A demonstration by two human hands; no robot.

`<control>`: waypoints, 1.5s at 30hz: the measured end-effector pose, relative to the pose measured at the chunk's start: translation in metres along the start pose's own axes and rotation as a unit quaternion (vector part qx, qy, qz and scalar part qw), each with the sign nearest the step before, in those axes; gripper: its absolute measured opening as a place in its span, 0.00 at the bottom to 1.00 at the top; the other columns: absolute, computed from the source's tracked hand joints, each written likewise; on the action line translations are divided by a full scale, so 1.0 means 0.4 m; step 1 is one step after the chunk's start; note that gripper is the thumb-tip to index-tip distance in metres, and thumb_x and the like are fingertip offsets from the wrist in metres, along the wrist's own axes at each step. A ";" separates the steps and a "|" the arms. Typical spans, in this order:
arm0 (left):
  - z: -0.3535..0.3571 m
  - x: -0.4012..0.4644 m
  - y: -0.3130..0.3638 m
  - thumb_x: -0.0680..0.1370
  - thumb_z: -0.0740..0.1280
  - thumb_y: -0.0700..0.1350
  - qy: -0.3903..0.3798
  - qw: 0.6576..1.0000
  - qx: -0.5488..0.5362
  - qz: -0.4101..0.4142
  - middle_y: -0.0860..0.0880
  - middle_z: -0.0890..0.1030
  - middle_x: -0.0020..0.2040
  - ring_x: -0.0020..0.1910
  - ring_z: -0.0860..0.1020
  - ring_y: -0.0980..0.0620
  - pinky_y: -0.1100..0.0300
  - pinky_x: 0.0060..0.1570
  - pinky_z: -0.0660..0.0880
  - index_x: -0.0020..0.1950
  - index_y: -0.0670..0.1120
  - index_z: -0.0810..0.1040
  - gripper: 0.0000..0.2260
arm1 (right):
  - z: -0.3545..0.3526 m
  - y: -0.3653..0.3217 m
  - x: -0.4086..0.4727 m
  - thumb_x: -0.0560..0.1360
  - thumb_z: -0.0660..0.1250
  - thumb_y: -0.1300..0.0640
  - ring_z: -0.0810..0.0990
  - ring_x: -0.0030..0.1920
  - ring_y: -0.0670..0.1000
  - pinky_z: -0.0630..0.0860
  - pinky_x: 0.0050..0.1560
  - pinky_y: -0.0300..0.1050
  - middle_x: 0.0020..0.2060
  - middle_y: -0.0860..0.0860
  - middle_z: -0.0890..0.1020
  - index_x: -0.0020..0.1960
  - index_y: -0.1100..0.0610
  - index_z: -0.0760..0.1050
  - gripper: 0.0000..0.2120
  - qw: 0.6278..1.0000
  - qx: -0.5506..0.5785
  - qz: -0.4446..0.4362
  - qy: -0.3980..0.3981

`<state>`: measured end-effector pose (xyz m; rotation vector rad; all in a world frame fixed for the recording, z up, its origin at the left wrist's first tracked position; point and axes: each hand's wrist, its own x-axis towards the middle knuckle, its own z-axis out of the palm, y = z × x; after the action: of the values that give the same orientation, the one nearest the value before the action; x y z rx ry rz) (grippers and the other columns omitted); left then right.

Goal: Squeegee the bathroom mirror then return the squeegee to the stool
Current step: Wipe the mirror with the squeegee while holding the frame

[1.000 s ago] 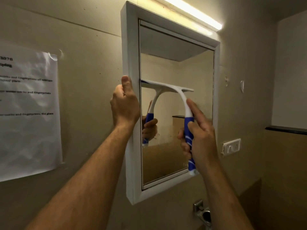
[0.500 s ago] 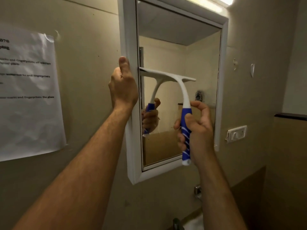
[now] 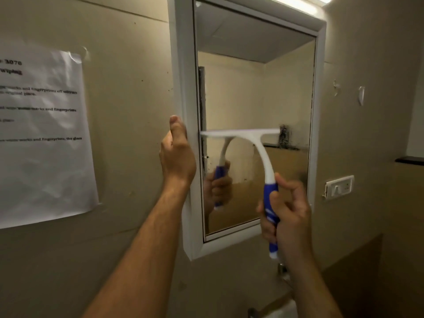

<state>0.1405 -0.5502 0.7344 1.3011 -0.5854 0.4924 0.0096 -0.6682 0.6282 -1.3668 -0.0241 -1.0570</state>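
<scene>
A white-framed mirror (image 3: 183, 65) hangs on the beige wall. The squeegee (image 3: 257, 143) has a white blade and neck and a blue handle; its blade lies level against the glass about halfway down, spanning the left two thirds. My right hand (image 3: 288, 212) is shut on the blue handle, below the blade. My left hand (image 3: 177, 157) grips the mirror frame's left edge, thumb pointing up. A smudged dark patch (image 3: 285, 136) sits on the glass by the blade's right end. The stool is out of view.
A printed paper sheet (image 3: 43, 134) is taped to the wall at left. A white switch plate (image 3: 339, 187) is on the wall right of the mirror. A light bar (image 3: 305, 3) glows above. A tap and basin edge (image 3: 282, 306) show at the bottom.
The squeegee blade has slid down the glass and now lies level instead of slanted. My right hand moved down with it. My left hand kept its grip on the frame.
</scene>
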 end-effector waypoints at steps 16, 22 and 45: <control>0.014 -0.004 -0.015 0.83 0.48 0.51 0.094 0.991 0.067 0.061 0.53 0.63 0.26 0.22 0.63 0.61 0.60 0.27 0.61 0.29 0.51 0.60 0.22 | -0.038 0.075 -0.096 0.54 0.72 0.27 0.70 0.23 0.49 0.66 0.21 0.39 0.34 0.56 0.81 0.55 0.41 0.76 0.34 0.999 0.020 0.040 -0.005; 0.013 -0.002 -0.022 0.83 0.50 0.47 0.114 0.989 0.073 0.060 0.52 0.65 0.27 0.21 0.67 0.65 0.71 0.22 0.61 0.30 0.49 0.64 0.21 | -0.030 0.020 -0.014 0.72 0.63 0.50 0.68 0.23 0.49 0.64 0.21 0.39 0.34 0.55 0.81 0.55 0.43 0.75 0.12 1.000 0.015 -0.001 -0.017; 0.011 0.013 -0.034 0.82 0.44 0.54 0.078 0.987 0.142 -0.009 0.64 0.59 0.37 0.35 0.60 0.68 0.74 0.41 0.59 0.36 0.61 0.58 0.14 | -0.002 0.086 -0.088 0.75 0.62 0.49 0.71 0.25 0.49 0.66 0.21 0.40 0.32 0.53 0.80 0.53 0.37 0.74 0.10 1.000 -0.002 0.018 0.010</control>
<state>0.1526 -0.5572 0.7286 1.5203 -0.3820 0.6741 0.0102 -0.6534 0.5812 -1.3543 0.0182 -1.0406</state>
